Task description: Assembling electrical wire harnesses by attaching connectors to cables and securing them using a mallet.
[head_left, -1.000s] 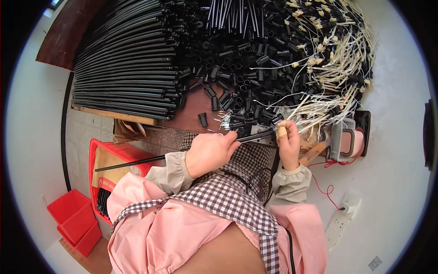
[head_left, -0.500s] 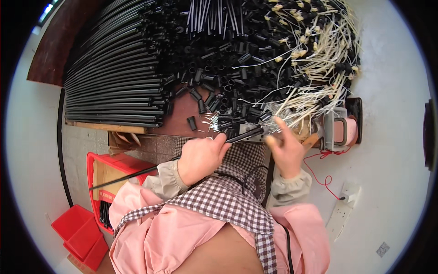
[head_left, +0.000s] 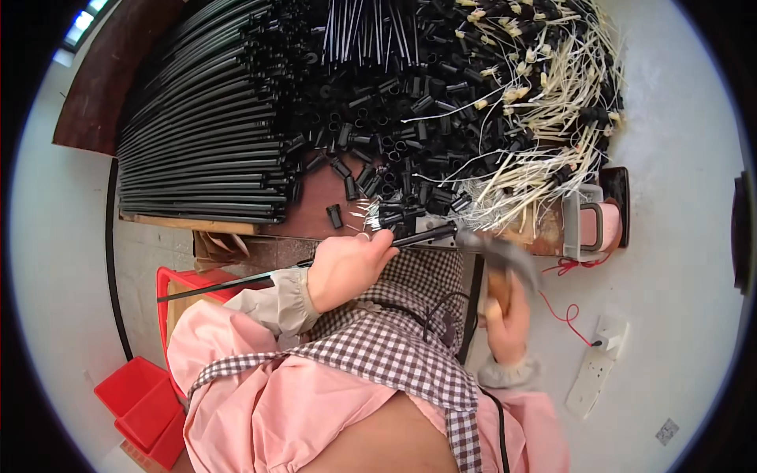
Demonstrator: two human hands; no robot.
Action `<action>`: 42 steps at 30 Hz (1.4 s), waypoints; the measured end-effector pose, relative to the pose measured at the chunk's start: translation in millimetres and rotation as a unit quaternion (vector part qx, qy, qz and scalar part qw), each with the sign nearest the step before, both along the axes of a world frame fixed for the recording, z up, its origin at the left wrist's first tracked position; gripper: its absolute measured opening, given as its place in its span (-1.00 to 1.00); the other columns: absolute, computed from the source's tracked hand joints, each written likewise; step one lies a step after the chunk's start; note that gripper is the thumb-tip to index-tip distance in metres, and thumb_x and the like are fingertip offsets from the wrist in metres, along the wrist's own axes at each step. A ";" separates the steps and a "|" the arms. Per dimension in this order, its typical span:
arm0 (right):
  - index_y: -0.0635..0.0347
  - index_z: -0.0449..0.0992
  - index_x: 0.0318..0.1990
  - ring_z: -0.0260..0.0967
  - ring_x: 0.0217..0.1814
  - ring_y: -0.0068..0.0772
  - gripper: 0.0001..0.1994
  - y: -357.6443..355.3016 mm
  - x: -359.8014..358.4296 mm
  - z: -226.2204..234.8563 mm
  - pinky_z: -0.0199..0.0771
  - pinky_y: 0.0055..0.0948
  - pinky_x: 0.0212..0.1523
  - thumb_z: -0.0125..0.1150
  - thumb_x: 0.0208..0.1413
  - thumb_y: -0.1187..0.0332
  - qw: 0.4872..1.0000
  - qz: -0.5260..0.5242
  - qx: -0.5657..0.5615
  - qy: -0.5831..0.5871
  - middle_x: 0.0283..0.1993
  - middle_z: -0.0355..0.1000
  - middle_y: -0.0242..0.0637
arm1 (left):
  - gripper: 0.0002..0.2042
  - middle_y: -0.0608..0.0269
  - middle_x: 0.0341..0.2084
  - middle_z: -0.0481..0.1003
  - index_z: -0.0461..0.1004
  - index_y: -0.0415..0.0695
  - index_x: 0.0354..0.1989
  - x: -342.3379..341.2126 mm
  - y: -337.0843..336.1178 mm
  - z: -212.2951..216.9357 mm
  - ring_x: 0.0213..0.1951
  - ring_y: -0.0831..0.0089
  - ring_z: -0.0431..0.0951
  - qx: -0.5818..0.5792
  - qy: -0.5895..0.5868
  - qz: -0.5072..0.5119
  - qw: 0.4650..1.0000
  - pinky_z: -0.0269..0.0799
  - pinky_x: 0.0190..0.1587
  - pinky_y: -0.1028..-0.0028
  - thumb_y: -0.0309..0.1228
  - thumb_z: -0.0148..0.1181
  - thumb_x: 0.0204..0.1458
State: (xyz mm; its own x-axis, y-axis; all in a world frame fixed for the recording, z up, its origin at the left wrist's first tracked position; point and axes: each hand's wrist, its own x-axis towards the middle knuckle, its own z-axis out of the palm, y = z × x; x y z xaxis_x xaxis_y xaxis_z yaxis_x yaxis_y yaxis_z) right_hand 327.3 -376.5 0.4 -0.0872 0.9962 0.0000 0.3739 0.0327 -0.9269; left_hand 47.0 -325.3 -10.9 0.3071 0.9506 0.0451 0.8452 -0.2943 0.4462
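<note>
My left hand (head_left: 351, 268) is closed around a long thin black rod (head_left: 225, 286), which runs from the lower left up to the table's front edge. Its thicker black right end (head_left: 426, 236) sticks out beyond my fingers. In my right hand (head_left: 509, 325) is a hammer (head_left: 498, 288), gripped by its wooden handle. The hammer's metal head, blurred, is beside the rod's right end; whether they touch I cannot tell. Just beyond the left hand lie small silvery pins (head_left: 371, 214) and a loose short black tube (head_left: 335, 216).
Long black rods (head_left: 205, 158) are stacked at the left of the table. Short black tubes (head_left: 426, 105) fill the middle, and white wires with connectors (head_left: 544, 138) the right. A red crate (head_left: 163, 288) and red bins (head_left: 138, 398) stand low left; a power strip (head_left: 595, 370) is at right.
My right hand has gone from spread fingers near the rod's end to gripping the hammer, which lay at the table's right edge. My left hand stays on the rod.
</note>
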 end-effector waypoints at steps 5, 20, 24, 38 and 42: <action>0.16 0.17 0.20 0.36 -0.55 -0.50 -0.52 26.5 -7.7 33.2 0.29 -0.61 -0.61 0.05 0.13 0.31 0.908 0.145 0.195 -0.341 -0.17 0.48 -0.18 | -0.78 0.13 -0.75 0.41 0.30 -0.10 -0.44 -3.8 1.7 8.9 -0.65 0.11 0.46 -0.021 0.008 -0.017 1.000 0.34 -0.64 0.20 -0.22 0.04 0.08; 0.24 0.32 0.01 0.37 -0.09 -0.29 -0.61 70.3 8.7 19.5 0.23 -0.13 0.08 0.14 0.01 0.34 0.920 -0.063 0.126 -0.366 -0.26 0.44 -0.11 | -0.73 0.24 -0.57 0.49 0.40 -0.15 -0.09 -10.9 13.5 35.1 -0.50 0.42 0.55 -0.432 -0.400 -0.066 0.806 0.44 -0.48 0.43 -0.41 0.14 0.02; 0.26 0.45 -0.14 0.42 -0.14 -0.25 -0.71 69.6 -62.0 30.6 0.34 -0.12 0.02 0.16 0.01 0.29 0.916 0.397 0.046 -0.035 -0.41 0.47 -0.20 | -0.70 0.21 -0.48 0.51 0.41 -0.18 -0.06 -11.5 -23.0 14.3 -0.38 0.42 0.56 -0.363 -0.548 -0.057 0.752 0.47 -0.37 0.42 -0.40 0.15 0.02; 0.23 0.49 -0.23 0.25 -0.62 -0.69 -0.81 153.7 -11.9 -1.3 0.28 -0.71 -0.58 -0.01 0.18 0.33 0.887 -0.093 -0.113 0.438 -0.51 0.41 -0.39 | -0.82 0.38 -0.64 0.26 0.25 -0.16 -0.19 -48.4 11.3 82.7 -0.70 0.59 0.21 -0.256 -0.562 0.037 0.786 0.17 -0.62 0.60 -0.30 -0.12 0.21; 0.27 0.48 -0.27 0.26 -0.56 -0.71 -0.85 94.6 -51.1 36.4 0.26 -0.73 -0.55 -0.02 0.14 0.43 0.966 0.090 -0.185 0.155 -0.51 0.39 -0.39 | -0.73 -0.04 -0.48 0.49 0.35 -0.30 -0.29 -34.4 182.6 71.7 -0.43 0.20 0.53 0.014 -0.246 0.125 0.961 0.40 -0.40 0.28 -0.27 -0.02 0.10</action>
State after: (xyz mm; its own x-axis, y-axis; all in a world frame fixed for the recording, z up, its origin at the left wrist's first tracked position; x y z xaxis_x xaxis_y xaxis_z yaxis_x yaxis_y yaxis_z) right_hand 276.2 -282.0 36.8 -0.3118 0.9015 -0.3001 0.0947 -0.2848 -0.9539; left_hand 12.6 -142.7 60.7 0.0045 0.9883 0.1523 0.5795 -0.1267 0.8050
